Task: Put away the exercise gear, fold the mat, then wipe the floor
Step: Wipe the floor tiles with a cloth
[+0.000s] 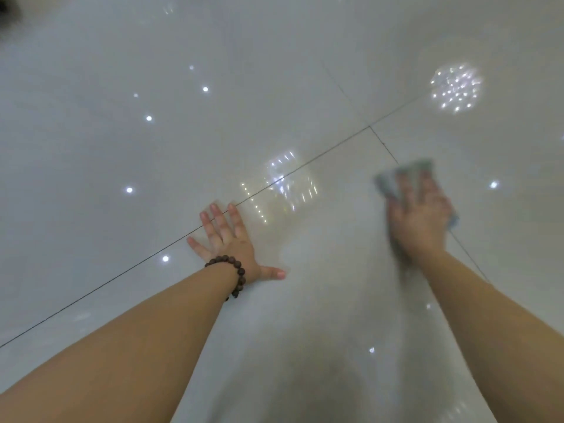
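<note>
Glossy white floor tiles [213,132] fill the whole view. My left hand [230,239] lies flat on the floor with its fingers spread, a dark bead bracelet round the wrist. My right hand [418,215] presses down with straight fingers on a greenish-grey cloth [385,183] that lies on the floor at the right. The right hand and the cloth are blurred by motion, and most of the cloth is hidden under the hand. No exercise gear or mat is in view.
Dark grout lines [305,166] cross the tiles diagonally and meet near the cloth. Ceiling lights reflect as bright spots on the floor. A dark shape [7,9] sits in the top left corner.
</note>
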Demonstrator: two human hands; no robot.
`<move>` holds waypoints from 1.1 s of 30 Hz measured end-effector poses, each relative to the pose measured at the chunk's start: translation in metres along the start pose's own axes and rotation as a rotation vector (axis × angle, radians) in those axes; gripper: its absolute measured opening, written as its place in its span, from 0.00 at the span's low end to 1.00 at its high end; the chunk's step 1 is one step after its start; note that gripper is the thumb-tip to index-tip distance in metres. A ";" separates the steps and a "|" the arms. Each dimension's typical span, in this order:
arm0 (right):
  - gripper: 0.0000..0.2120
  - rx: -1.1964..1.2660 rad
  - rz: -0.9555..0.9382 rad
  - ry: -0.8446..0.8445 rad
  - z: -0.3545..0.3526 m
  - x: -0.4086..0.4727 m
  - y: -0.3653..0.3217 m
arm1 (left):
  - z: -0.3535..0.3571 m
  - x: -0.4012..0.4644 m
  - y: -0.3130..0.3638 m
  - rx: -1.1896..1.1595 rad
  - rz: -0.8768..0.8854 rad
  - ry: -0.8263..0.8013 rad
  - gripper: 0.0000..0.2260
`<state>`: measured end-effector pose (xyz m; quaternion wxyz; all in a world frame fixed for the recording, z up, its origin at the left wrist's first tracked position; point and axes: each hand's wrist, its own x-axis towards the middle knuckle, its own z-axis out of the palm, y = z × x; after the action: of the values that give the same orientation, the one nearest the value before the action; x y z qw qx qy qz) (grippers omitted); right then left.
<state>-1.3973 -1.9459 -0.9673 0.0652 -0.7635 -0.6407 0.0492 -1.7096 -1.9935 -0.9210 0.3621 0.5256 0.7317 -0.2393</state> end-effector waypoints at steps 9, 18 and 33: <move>0.23 0.109 -0.431 -0.059 0.020 -0.113 -0.094 | 0.003 -0.007 0.000 0.023 0.030 0.072 0.73; 0.24 0.120 0.781 0.118 -0.003 -0.139 0.019 | 0.008 -0.005 0.001 0.038 0.031 0.106 0.75; 0.25 0.127 1.028 -0.024 -0.045 -0.237 0.157 | 0.145 -0.099 0.056 0.221 0.487 0.113 0.70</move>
<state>-1.2785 -2.2081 -0.9503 0.0714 -0.9736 -0.1792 0.1224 -1.5978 -2.1399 -0.9322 0.3078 0.7349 0.5723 -0.1940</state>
